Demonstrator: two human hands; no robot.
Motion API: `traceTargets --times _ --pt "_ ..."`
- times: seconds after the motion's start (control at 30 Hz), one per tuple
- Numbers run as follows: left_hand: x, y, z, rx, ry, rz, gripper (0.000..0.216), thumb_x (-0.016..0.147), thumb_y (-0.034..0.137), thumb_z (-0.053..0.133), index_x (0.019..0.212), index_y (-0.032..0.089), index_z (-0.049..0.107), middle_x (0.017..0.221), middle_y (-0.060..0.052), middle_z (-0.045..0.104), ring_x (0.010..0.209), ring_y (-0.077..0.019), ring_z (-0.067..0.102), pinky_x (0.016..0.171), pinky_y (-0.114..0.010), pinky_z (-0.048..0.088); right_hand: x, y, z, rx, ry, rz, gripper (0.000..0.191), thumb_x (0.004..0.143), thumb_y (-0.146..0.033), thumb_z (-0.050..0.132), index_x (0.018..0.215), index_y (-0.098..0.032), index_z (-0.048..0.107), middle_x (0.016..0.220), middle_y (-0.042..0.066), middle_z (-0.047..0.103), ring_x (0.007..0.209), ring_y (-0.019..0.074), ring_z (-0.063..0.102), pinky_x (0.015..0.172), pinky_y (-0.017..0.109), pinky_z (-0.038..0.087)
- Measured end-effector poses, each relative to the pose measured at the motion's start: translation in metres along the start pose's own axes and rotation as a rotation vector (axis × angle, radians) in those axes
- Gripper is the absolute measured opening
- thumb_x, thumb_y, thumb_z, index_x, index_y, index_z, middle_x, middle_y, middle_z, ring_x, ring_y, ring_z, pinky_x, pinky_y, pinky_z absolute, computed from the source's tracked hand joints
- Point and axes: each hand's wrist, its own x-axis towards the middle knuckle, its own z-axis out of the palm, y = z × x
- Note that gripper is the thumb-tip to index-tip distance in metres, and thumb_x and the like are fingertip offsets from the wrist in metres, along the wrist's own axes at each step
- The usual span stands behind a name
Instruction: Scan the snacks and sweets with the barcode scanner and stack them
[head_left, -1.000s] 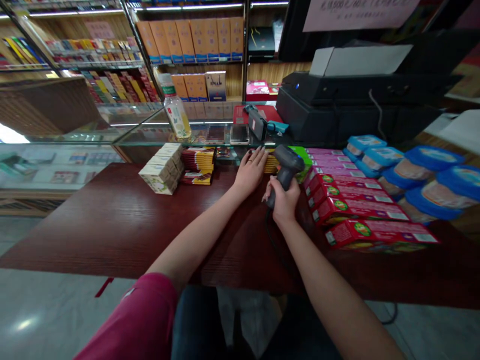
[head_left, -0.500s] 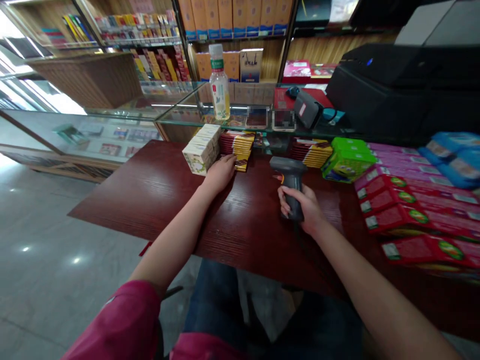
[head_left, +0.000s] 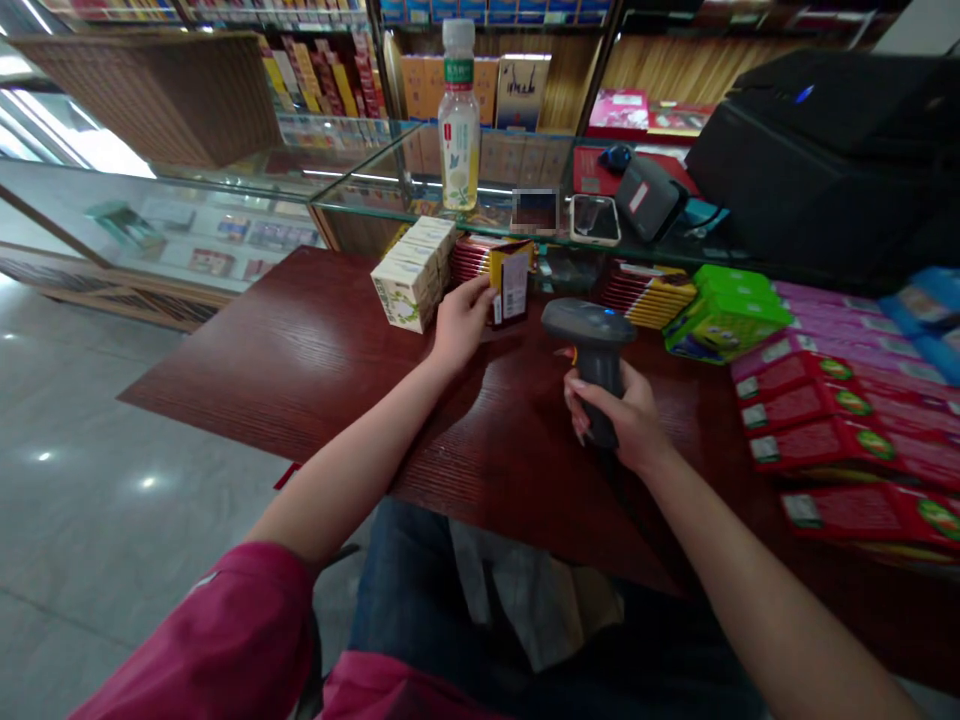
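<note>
My right hand is wrapped round the handle of a dark grey barcode scanner, held upright over the dark red wooden counter. My left hand grips a small red and yellow pack, tilted up so its white label with a barcode faces me. That pack sits at the front of a stack of like red and yellow packs. A block of white and green boxes stands just left of my left hand.
A second red and yellow stack, green boxes and rows of red cartons lie to the right. A bottle, a phone and a black machine are on the glass case behind.
My left hand went from the right-hand stack over to the left stack and tipped one pack up. The scanner moved a little nearer to me and left.
</note>
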Motion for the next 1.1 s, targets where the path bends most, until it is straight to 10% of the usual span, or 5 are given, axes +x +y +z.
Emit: traceTargets --times 0.17,0.47,0.73,1.1 --pt "-0.010 0.001 0.018 -0.510 -0.043 -0.339 0.009 0.099 0.023 0.070 0.103 0.016 0.073 0.095 -0.004 0.080 0.085 -0.0137 0.075 0.090 -0.032 0.063 -0.006 0.003 0.003 -0.115 0.034 -0.048 0.042 0.079 -0.042 0.087 0.109 -0.021 0.067 0.065 -0.005 0.064 0.038 0.0092 0.049 0.033 0.023 0.045" --pt "-0.013 0.000 0.025 -0.562 -0.054 -0.392 0.008 0.097 0.020 0.072 0.103 0.015 0.071 0.095 -0.003 0.079 0.083 -0.0115 0.075 0.093 -0.031 0.063 -0.005 -0.001 0.006 -0.151 0.075 -0.040 0.041 0.079 -0.043 0.085 0.106 -0.020 0.065 0.059 -0.007 0.062 0.037 0.0087 0.048 0.033 0.021 0.042" --pt "-0.016 -0.007 0.024 -0.390 -0.051 -0.267 0.012 0.097 0.021 0.064 0.102 0.017 0.074 0.102 -0.005 0.080 0.085 -0.0132 0.074 0.082 -0.026 0.062 -0.004 -0.006 0.007 -0.012 0.093 -0.021 0.042 0.078 -0.043 0.085 0.108 -0.020 0.067 0.057 -0.008 0.059 0.035 0.0089 0.044 0.031 0.022 0.040" --pt "0.008 0.028 0.073 0.217 -0.028 0.332 0.035 0.103 0.025 0.060 0.135 0.025 0.075 0.134 -0.005 0.078 0.126 -0.0261 0.073 0.113 -0.038 0.054 0.022 -0.003 -0.025 0.070 0.607 -0.350 0.039 0.079 -0.044 0.082 0.103 -0.027 0.057 0.058 -0.010 0.055 0.038 0.0117 0.048 0.037 0.026 0.044"
